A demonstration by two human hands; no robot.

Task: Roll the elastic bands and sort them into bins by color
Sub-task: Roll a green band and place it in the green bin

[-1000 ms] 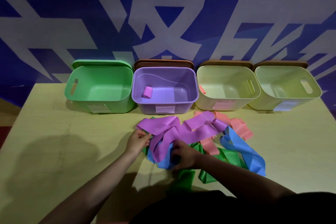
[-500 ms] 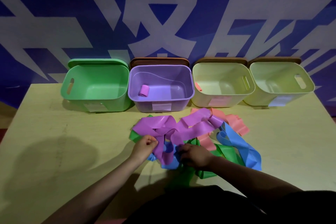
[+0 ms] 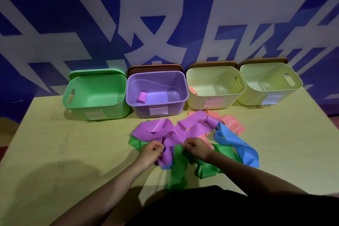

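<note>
Pinching the near end of the purple band [image 3: 166, 133], my left hand [image 3: 150, 152] and right hand [image 3: 197, 147] both have fingers curled onto it at the front of the tangle on the yellow table [image 3: 64, 152]. Since the frame one second ago both hands have drawn closer to me, and the purple band has pulled into a narrower strip between them. Under and around it lie green bands [image 3: 178, 167], a blue band [image 3: 240, 147] to the right, and pink bands [image 3: 229, 123] behind. Beyond the pile stand four bins: the green bin [image 3: 95, 95], the purple bin [image 3: 157, 93] holding one rolled purple band [image 3: 142, 97], and two cream bins [image 3: 214, 86] [image 3: 269, 82], a pink piece [image 3: 193, 90] showing in the nearer.
</note>
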